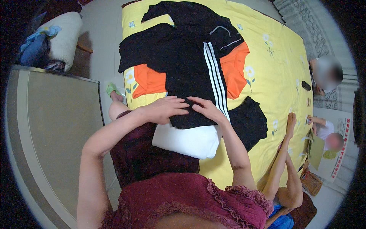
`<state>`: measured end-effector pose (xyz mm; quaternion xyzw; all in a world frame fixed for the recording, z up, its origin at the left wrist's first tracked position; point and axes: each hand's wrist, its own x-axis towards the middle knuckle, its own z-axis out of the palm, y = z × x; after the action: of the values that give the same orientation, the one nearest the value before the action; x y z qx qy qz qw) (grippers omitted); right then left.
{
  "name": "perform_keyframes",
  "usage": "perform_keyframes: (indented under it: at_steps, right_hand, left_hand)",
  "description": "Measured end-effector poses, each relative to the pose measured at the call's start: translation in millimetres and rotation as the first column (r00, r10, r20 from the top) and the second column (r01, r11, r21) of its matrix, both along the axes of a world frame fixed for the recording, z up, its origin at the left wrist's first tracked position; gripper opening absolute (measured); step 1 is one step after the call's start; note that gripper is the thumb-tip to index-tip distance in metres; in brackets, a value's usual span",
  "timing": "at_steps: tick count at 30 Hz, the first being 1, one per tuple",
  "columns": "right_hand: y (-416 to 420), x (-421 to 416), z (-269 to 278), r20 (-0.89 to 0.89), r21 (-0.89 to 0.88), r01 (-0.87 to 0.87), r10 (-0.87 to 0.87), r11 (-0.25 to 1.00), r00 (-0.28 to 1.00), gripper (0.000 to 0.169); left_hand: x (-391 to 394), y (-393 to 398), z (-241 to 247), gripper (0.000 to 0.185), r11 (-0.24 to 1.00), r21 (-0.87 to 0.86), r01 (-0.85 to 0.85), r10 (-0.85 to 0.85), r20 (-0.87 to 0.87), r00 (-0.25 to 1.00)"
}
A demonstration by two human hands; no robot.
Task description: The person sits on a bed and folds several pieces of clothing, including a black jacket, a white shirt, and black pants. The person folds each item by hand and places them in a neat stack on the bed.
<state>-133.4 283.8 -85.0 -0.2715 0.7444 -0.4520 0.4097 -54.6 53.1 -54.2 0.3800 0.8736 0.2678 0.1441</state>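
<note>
A black garment with three white stripes [194, 80] lies spread in front of me, its near end over a folded white cloth [186, 140] by my lap. My left hand [168, 108] rests palm down on the near end of the black fabric, fingers apart. Close beside it, my right hand [207, 110] touches the same fabric with its fingers slightly bent. Neither hand visibly grips the cloth. Orange fabric [234, 71] shows on both sides from under the black clothing. Another piece of black fabric [248, 123] lies to the right, partly hidden by my right forearm.
The clothes lie on a bed with a yellow flowered sheet [274, 71]. At the right, another person's bare legs [288, 134] extend over the bed, and two more people are beyond its edge. A dark small object [306, 85] lies near that edge. A panel [63, 108] stands left.
</note>
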Motion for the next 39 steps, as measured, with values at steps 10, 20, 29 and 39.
perform_keyframes:
  at_steps: [10, 20, 29, 39]
  right_hand:
    - [49, 25, 20, -0.355, 0.213, 0.231, -0.145, 0.949, 0.924, 0.058]
    - [70, -71, 0, -0.782, 0.156, 0.557, -0.242, 0.816, 0.574, 0.025]
    - [-2, -181, -4, -0.764, -0.063, 0.660, -0.462, 0.749, 0.451, 0.026]
    - [-43, -244, -41, -0.757, 0.013, 0.759, -0.490, 0.651, 0.433, 0.028]
  left_hand:
    - [-11, 1, -29, 0.024, 0.469, 0.194, -0.862, 0.461, 0.779, 0.426]
    - [-45, -21, -50, 0.046, 0.114, 0.247, -0.962, 0.342, 0.899, 0.272]
    - [-115, -51, -51, 0.034, -0.113, 0.305, -0.946, 0.218, 0.936, 0.276]
    - [-194, -85, -90, 0.041, -0.145, 0.210, -0.967, 0.272, 0.948, 0.165]
